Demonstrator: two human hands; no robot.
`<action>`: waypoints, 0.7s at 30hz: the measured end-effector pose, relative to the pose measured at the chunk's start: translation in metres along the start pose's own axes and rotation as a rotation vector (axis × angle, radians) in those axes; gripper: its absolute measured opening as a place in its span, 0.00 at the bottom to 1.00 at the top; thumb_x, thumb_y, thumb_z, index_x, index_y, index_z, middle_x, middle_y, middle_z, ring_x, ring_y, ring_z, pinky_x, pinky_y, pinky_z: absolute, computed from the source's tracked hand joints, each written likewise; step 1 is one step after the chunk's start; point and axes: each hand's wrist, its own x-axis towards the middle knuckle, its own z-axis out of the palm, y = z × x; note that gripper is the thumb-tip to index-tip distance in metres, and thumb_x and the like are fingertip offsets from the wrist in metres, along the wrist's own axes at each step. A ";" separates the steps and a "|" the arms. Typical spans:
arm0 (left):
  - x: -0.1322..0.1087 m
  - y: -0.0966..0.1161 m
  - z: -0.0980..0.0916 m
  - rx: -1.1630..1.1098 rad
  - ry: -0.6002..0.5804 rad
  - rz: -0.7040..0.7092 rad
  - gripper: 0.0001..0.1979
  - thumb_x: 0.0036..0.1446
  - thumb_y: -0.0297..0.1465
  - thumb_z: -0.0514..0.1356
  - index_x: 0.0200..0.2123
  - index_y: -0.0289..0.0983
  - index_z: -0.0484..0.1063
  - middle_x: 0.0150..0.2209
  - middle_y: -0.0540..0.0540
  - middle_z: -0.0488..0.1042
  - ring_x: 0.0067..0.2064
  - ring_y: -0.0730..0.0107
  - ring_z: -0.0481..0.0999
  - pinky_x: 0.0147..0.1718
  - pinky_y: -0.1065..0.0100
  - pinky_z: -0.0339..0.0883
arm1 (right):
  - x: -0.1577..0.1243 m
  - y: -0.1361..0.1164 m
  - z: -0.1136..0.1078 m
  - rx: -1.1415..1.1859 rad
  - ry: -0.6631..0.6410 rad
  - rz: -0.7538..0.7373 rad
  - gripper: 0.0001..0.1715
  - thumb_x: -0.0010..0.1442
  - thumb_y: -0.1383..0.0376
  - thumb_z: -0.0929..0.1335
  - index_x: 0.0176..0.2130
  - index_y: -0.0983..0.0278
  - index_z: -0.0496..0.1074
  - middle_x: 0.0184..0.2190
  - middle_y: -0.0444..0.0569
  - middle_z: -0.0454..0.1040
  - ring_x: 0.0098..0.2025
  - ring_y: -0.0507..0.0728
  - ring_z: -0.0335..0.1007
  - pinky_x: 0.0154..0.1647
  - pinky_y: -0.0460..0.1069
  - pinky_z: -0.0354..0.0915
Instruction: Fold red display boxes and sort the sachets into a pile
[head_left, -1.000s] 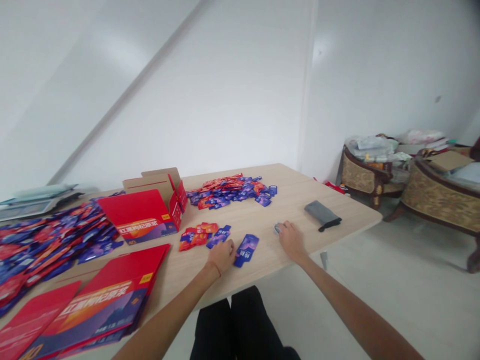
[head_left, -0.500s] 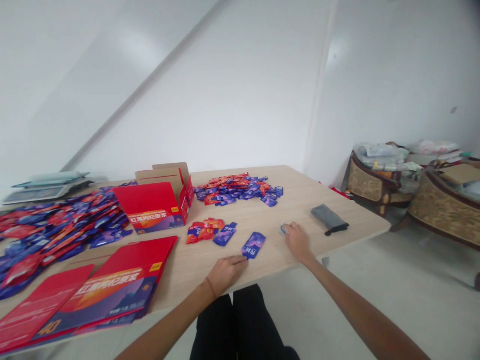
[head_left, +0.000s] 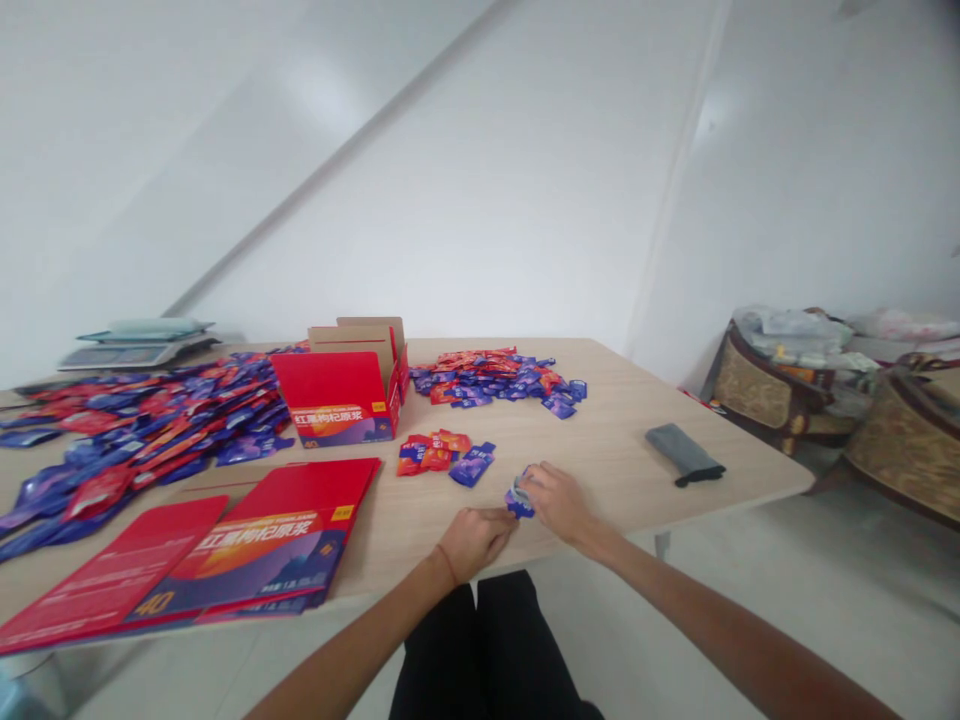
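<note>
A purple sachet (head_left: 519,505) lies flat on the table in front of me, partly covered by my right hand. My left hand (head_left: 477,541) is closed, its fingertips pinching the near end of this sachet. Pressed onto the sachet from above, my right hand (head_left: 557,501) grips a small grey-white folded piece (head_left: 520,488), perhaps cloth; its exact kind is unclear. Just beyond the hands lies another purple sachet (head_left: 472,465), beside a small cluster of red and orange sachets (head_left: 435,452).
A red carton (head_left: 334,385) stands open behind the cluster. Flattened cartons (head_left: 247,545) lie at front left, near a big heap of sachets (head_left: 187,410). Another sachet pile (head_left: 495,378) sits further back. A grey cloth pouch (head_left: 684,453) lies right; a scale (head_left: 139,350) stands far left.
My right hand has moved left with the grey-white piece onto the purple sachet. My left hand keeps its pinch on the sachet's near end. The camera view has shifted slightly.
</note>
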 end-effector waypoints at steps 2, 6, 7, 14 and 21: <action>0.001 0.001 -0.001 -0.007 -0.011 -0.015 0.16 0.71 0.28 0.53 0.52 0.40 0.79 0.53 0.46 0.81 0.54 0.67 0.81 0.56 0.68 0.73 | 0.003 -0.013 0.007 -0.022 -0.055 -0.047 0.08 0.67 0.68 0.67 0.43 0.61 0.78 0.43 0.51 0.76 0.48 0.59 0.66 0.47 0.51 0.62; 0.001 0.002 -0.001 -0.031 -0.027 -0.028 0.16 0.71 0.28 0.53 0.51 0.40 0.79 0.53 0.46 0.82 0.53 0.67 0.82 0.56 0.69 0.72 | 0.004 -0.016 0.018 -0.047 -0.127 -0.057 0.09 0.69 0.67 0.66 0.44 0.61 0.78 0.43 0.51 0.75 0.47 0.58 0.66 0.46 0.51 0.61; 0.001 0.002 -0.001 -0.033 -0.026 -0.026 0.15 0.71 0.28 0.52 0.51 0.40 0.79 0.53 0.46 0.81 0.54 0.67 0.81 0.57 0.68 0.72 | 0.005 -0.013 0.019 -0.053 -0.134 -0.053 0.09 0.69 0.67 0.66 0.44 0.61 0.78 0.43 0.51 0.75 0.47 0.58 0.66 0.46 0.51 0.61; -0.001 0.000 0.004 -0.010 0.006 -0.018 0.15 0.71 0.29 0.53 0.51 0.39 0.79 0.54 0.45 0.81 0.56 0.65 0.80 0.60 0.64 0.71 | 0.010 0.022 0.022 -0.141 -0.164 0.012 0.10 0.69 0.67 0.66 0.45 0.61 0.78 0.45 0.52 0.76 0.49 0.59 0.66 0.49 0.51 0.62; -0.001 -0.002 0.005 0.017 -0.011 -0.014 0.15 0.71 0.29 0.53 0.52 0.40 0.80 0.54 0.46 0.81 0.56 0.64 0.80 0.59 0.63 0.72 | 0.016 0.044 0.018 -0.197 -0.230 0.080 0.13 0.70 0.67 0.65 0.47 0.61 0.78 0.48 0.53 0.75 0.51 0.60 0.66 0.48 0.51 0.63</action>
